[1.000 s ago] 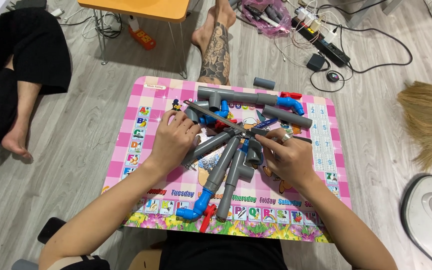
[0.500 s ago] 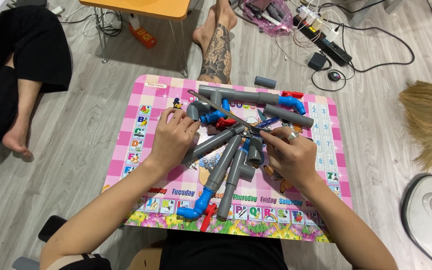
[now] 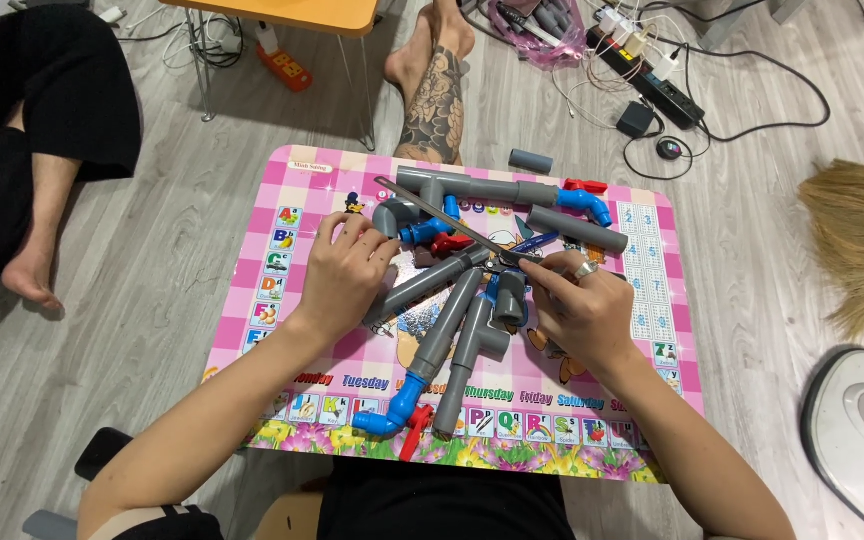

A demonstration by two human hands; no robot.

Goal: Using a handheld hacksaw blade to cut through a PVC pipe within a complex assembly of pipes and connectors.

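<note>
A broom (image 3: pixel 857 240) is lying right, a power strip (image 3: pixel 642 65) trailing cables, a tattooed foot (image 3: pixel 434 95) resting nearby.

The low table (image 3: pixel 282 200) is pink-and-white checked with bright picture tiles along its edges. Grey pipes (image 3: pixel 447 320) lie on it, joined by blue elbows (image 3: pixel 392 415) and red valve handles (image 3: pixel 417 435). The tool (image 3: pixel 442 218) looks silvery, perhaps metal. The floor (image 3: pixel 152 250) is grey woodgrain.

A home floor – wood-look boards (image 3: pixel 182 230), broom (image 3: pixel 857 235), power strip (image 3: pixel 652 80), child's pink table (image 3: pixel 292 240).
</note>
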